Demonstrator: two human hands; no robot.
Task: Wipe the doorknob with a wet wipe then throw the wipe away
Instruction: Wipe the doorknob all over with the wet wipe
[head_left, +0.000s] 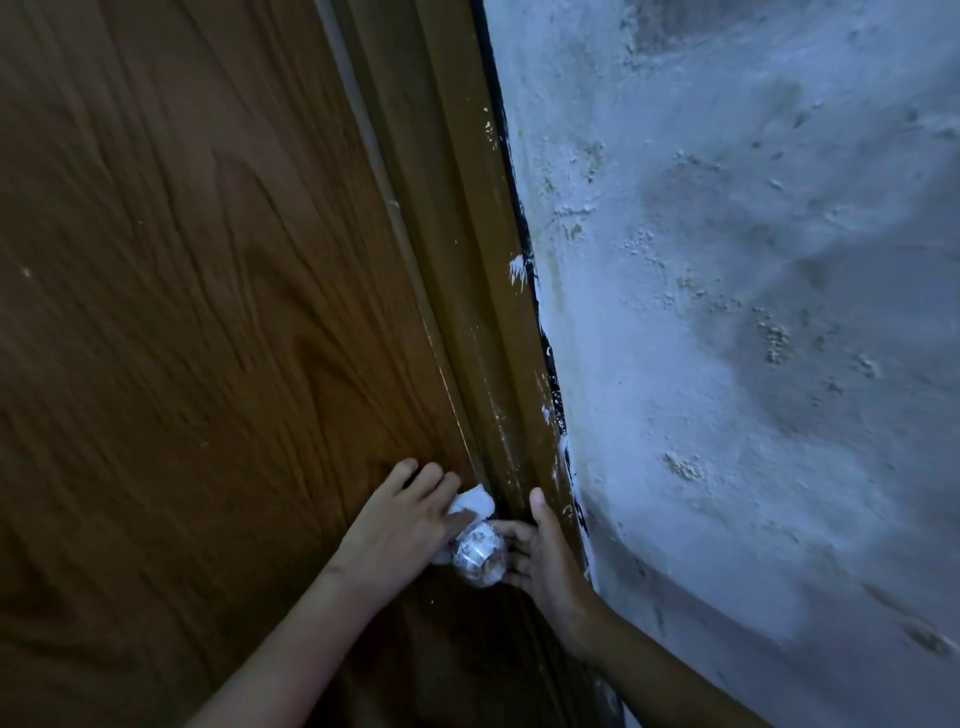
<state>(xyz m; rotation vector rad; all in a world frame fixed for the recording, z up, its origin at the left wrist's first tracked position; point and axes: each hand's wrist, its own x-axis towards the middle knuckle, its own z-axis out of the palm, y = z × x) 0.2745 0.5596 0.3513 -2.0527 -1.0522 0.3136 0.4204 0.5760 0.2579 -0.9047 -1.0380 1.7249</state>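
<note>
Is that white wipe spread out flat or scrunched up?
Scrunched: the wipe bulges as a crumpled wad beneath the left hand, beside the doorknob.

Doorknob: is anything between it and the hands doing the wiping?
Nothing visible does. The left hand presses the wipe onto the doorknob from its upper left; the right hand curls its fingers against the right side.

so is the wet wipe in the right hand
No, the left hand presses the white wet wipe against the door beside the doorknob, while the right hand holds only the doorknob.
</note>
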